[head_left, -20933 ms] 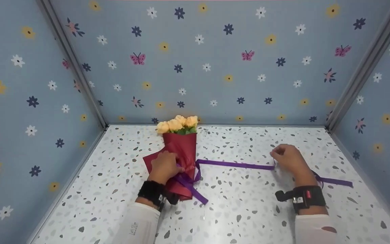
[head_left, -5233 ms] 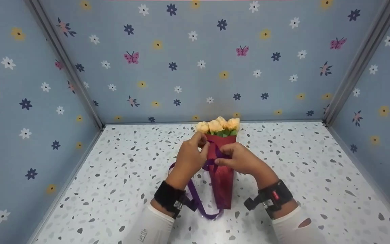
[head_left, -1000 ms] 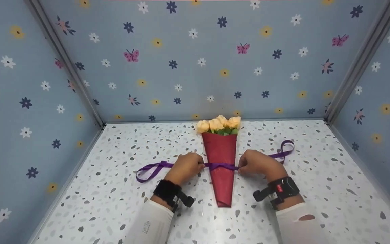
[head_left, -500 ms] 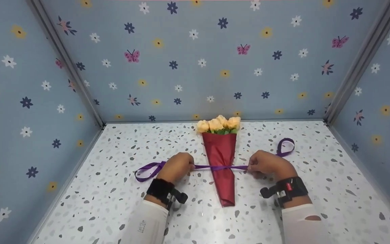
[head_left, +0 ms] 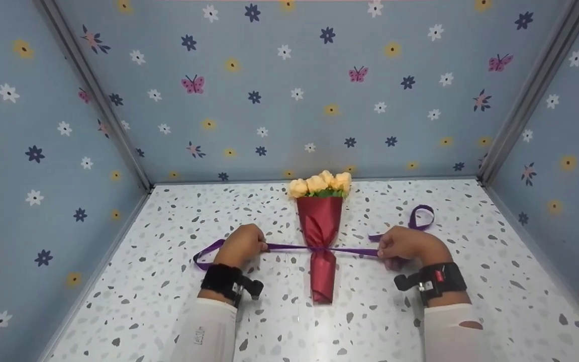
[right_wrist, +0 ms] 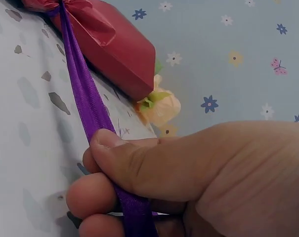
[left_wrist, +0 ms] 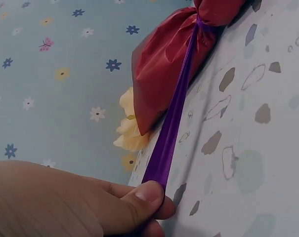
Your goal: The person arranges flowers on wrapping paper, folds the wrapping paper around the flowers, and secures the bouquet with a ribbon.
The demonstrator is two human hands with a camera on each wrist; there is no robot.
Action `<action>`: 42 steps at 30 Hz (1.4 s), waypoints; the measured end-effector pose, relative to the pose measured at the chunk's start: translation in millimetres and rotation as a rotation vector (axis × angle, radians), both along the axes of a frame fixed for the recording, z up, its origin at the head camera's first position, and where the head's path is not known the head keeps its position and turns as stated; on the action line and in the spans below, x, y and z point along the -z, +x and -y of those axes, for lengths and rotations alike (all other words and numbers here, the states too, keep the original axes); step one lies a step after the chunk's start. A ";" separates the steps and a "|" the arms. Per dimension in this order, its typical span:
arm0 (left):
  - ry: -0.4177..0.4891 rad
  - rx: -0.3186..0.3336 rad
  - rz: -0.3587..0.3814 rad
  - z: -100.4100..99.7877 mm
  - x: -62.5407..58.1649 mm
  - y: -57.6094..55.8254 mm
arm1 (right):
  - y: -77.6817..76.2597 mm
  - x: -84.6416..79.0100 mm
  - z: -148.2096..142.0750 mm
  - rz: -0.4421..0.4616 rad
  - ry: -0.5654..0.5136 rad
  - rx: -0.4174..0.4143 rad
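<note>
A bouquet of peach-yellow roses [head_left: 317, 185] in dark red wrapping paper [head_left: 320, 216] lies on the table, blooms toward the back wall. Round the paper's middle runs a purple ribbon [head_left: 289, 247], pulled taut to both sides and cinching the paper into a narrow waist. My left hand [head_left: 242, 246] pinches the ribbon left of the bouquet; in the left wrist view the thumb [left_wrist: 149, 193] presses it against the fingers. On the other side my right hand [head_left: 407, 246] pinches the ribbon between thumb [right_wrist: 109, 143] and fingers. The knot's details are too small to tell.
A loose ribbon loop [head_left: 208, 255] lies by the left hand, and another curl of ribbon [head_left: 422, 217] lies behind the right hand. The speckled white table [head_left: 370, 322] is enclosed by blue flowered panels [head_left: 294, 90] at the back and sides.
Over the last second both hands have moved apart with the ribbon, tightening it so the paper gathers at the waist. Earlier, the ribbon lay loosely, and the bouquet was further left with one paper flap spread.
</note>
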State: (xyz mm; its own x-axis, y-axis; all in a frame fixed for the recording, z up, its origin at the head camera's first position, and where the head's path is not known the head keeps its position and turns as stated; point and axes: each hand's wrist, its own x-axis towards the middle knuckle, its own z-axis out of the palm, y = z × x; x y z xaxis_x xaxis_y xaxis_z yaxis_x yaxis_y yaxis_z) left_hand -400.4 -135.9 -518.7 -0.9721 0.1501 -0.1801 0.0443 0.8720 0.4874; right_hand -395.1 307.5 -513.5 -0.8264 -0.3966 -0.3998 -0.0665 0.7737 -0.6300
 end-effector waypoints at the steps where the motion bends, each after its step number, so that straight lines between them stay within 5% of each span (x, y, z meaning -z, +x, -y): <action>1: -0.010 -0.001 0.000 1.3 -0.6 -0.4 | 0.3 -0.1 -1.1 0.007 -0.011 0.002; 17: -0.049 -0.038 0.023 16.7 3.4 -3.0 | -1.3 4.6 -4.6 0.046 -0.033 0.001; 24: -0.019 0.056 0.073 17.4 -5.1 -3.4 | -5.2 4.0 -7.3 -0.064 -0.010 -0.012; 31: 0.089 0.247 0.029 7.0 -34.6 5.4 | -4.6 -8.9 -17.3 -0.117 -0.024 0.045; 42: 0.498 0.472 0.026 1.8 -73.0 25.5 | 3.6 -35.8 -20.0 -0.227 -0.207 0.065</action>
State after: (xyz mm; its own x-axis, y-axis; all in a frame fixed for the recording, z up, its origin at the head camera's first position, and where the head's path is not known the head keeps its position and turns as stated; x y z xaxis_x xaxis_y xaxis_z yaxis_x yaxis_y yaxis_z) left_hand -374.9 -137.7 -445.7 -0.7786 0.6275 -0.0022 0.3474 0.4339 0.8313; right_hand -391.6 327.5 -477.7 -0.9115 -0.3938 -0.1186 -0.1780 0.6376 -0.7495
